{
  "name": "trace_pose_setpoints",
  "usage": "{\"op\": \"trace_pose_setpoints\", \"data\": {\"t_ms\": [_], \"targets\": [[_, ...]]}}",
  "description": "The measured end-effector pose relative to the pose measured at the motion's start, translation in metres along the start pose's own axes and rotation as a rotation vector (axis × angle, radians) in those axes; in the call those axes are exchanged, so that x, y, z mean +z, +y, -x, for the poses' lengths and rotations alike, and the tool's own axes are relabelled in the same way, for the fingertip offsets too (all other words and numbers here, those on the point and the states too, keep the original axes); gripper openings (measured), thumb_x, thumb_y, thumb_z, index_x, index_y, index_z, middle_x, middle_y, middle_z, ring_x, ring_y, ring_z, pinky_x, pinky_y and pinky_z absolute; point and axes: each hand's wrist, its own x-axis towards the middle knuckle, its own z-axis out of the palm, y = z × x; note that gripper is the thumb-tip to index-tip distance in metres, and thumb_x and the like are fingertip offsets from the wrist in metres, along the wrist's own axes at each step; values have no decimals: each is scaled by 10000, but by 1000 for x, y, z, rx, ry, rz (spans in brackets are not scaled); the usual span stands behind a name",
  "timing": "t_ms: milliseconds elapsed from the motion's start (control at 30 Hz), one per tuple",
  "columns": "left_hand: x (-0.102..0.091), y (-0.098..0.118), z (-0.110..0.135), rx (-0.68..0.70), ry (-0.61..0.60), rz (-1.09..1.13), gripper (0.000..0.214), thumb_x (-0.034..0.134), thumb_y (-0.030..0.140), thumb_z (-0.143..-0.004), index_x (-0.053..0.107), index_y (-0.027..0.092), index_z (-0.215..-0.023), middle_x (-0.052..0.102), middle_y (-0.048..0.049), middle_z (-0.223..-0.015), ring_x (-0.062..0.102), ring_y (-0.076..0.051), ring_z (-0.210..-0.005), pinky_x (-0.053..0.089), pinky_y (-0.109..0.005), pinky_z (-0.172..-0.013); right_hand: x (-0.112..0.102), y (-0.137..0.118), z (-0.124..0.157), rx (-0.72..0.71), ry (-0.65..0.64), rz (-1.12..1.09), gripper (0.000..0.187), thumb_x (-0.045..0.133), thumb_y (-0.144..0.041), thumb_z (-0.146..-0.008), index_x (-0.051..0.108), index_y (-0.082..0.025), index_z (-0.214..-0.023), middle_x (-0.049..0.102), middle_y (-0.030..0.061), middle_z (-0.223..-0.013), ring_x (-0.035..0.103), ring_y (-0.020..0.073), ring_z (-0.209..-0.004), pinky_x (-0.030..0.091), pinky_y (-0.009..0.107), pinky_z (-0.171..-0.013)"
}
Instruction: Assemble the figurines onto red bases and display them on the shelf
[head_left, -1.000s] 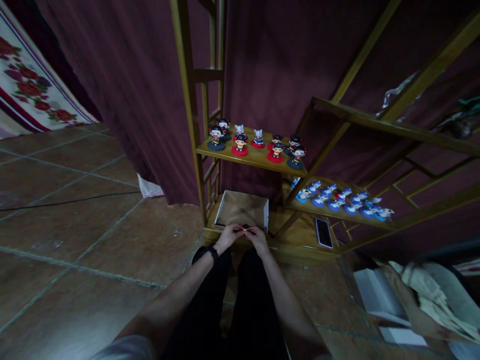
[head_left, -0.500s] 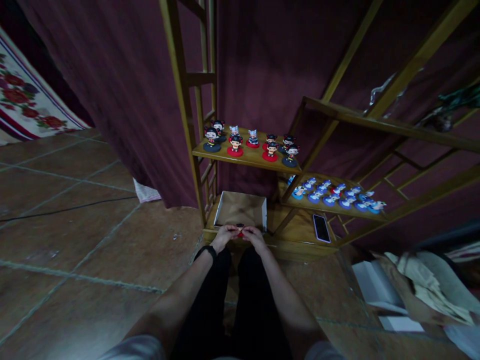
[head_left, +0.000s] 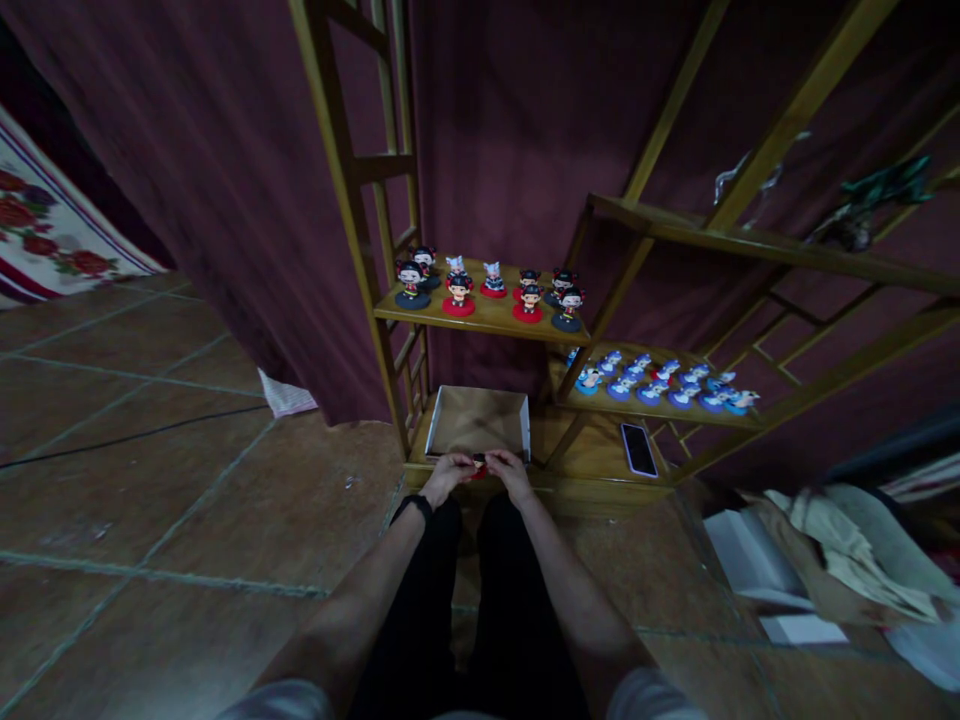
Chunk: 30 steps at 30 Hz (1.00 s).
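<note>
Between my two hands is a small figurine (head_left: 478,462) with black hair and a red base, partly hidden by my fingers. My left hand (head_left: 448,474) pinches it from the left, and a dark band circles that wrist. From the other side my right hand (head_left: 508,472) grips the same figurine. Both hands are at the near edge of a shallow cardboard box (head_left: 480,420) with white sides, on the bottom shelf. Above it, an upper shelf (head_left: 480,317) bears several similar figurines, such as one on a red base (head_left: 459,297) and one on a dark base (head_left: 412,286).
Several blue and purple figurines (head_left: 651,390) stand on a lower shelf to the right. A phone (head_left: 638,450) lies on the bottom shelf. Wooden posts (head_left: 352,200) rise at the left before a dark curtain (head_left: 495,130). White boxes (head_left: 754,555) and cloth are on the floor at right.
The view has shifted slightly, so the shelves appear a little further left. Both hands keep hold of the figurine at the box's near edge; its face shows less now.
</note>
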Motion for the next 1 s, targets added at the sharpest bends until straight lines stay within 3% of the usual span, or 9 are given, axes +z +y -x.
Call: {"op": "trace_pose_setpoints", "data": {"t_ms": [433,600,767,1000], "targets": [[-3,2,1,-9,-40,-67,263,801,266,-446,655,134,-620,671,-42,-639,598,-142,-608,439,-238,-569,3,-8,5,-67,11,46,302,668,-463,-608,652,-177,-705,613,-13,-628,547,126,-612,456,264,-624],[-3,-1,0,5,-39,-61,250,785,269,-469,649,139,-633,671,-39,-660,600,-140,-626,439,-234,-576,8,-9,8,-71,1,70,315,655,-455,-628,652,-191,-800,627,-8,-686,566,139,-636,457,268,-617],[-3,-1,2,23,-47,-74,226,759,267,-498,643,146,-650,645,-12,-613,583,-127,-589,414,-223,-558,11,-1,7,-130,-71,145,323,670,-413,-624,659,-218,-882,664,1,-824,592,166,-782,462,300,-740],[-4,3,5,60,-60,-105,237,756,279,-478,633,144,-629,636,-17,-589,568,-134,-553,390,-235,-533,13,1,5,-88,-78,167,313,670,-430,-617,665,-211,-841,662,-1,-741,592,167,-696,459,297,-674]]}}
